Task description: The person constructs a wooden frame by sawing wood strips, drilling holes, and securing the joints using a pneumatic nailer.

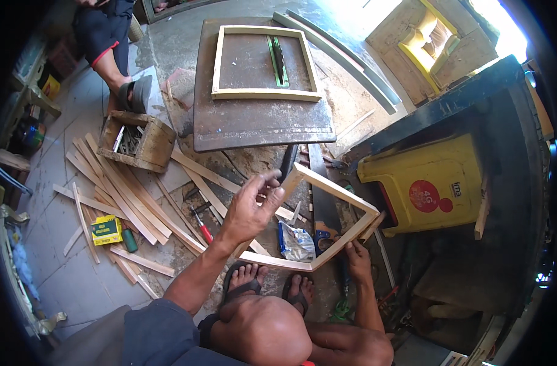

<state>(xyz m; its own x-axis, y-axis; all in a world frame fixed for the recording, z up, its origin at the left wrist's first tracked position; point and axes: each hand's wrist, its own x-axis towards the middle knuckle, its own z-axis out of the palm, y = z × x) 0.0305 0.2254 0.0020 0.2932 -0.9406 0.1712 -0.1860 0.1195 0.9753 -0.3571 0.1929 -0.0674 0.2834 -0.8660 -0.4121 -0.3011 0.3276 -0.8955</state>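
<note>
My left hand [257, 204] grips the left side of a small light wooden frame [339, 192], which is tilted in front of me above my sandalled feet. My right hand [359, 259] holds the same frame near its lower right side. Below and seen through it lie a handsaw [322, 195] with a wooden handle and a crumpled white-and-blue packet [296, 244]. A red-handled tool [205, 230] lies to the left of the frame.
A metal table [263, 119] bears another wooden frame [264, 94] and a green-edged strip. Loose slats [117, 195], a yellow box [106, 230] and a wooden crate [150, 146] lie left. A seated person's leg [107, 67] is behind them; a yellow stool [449, 171] is right.
</note>
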